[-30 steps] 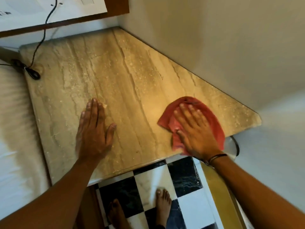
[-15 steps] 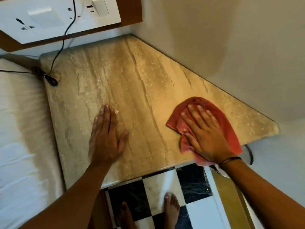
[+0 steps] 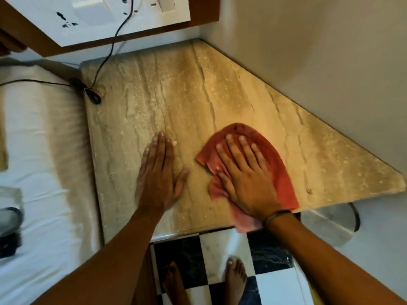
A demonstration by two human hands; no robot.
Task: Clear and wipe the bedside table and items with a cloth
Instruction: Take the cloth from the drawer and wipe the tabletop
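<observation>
The bedside table point(image 3: 187, 95) has a beige marble top with brown veins, cut at an angle along the wall. A red cloth point(image 3: 279, 159) lies on its near right part, one corner hanging over the front edge. My right hand point(image 3: 244, 175) presses flat on the cloth, fingers spread. My left hand point(image 3: 158, 177) rests palm down on the bare marble just left of it, holding nothing. A small pale crumb point(image 3: 174, 143) sits by my left fingertips.
A black cable point(image 3: 105, 56) runs from the white switch panel point(image 3: 99, 16) to a plug end point(image 3: 93, 97) at the table's left edge. A white bed point(image 3: 44, 172) lies left. Below is checkered floor point(image 3: 220, 252) with my bare feet.
My right hand has slid the red cloth leftward across the marble, closer to my left hand. The left hand stayed in place. The view tilted down slightly.
</observation>
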